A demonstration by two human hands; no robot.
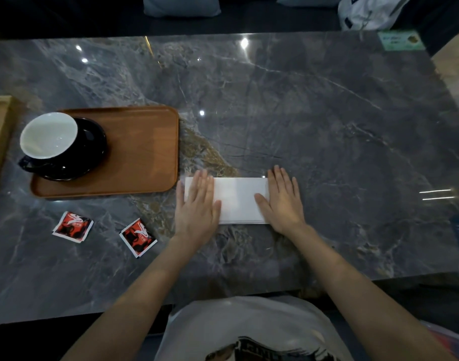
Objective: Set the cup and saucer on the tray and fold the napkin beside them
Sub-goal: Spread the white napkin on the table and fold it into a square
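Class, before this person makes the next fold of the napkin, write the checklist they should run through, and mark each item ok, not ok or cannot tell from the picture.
1. Cup sits on the saucer: ok.
2. Saucer rests on the tray: ok.
3. Napkin lies flat on the table, folded to a long strip: ok.
4. Left hand and right hand press flat on opposite ends of the napkin: ok.
5. Layer edges line up: cannot tell, the hands cover both ends.
6. Napkin is beside the cup and saucer on the tray: not ok, it lies on the table just right of the tray.
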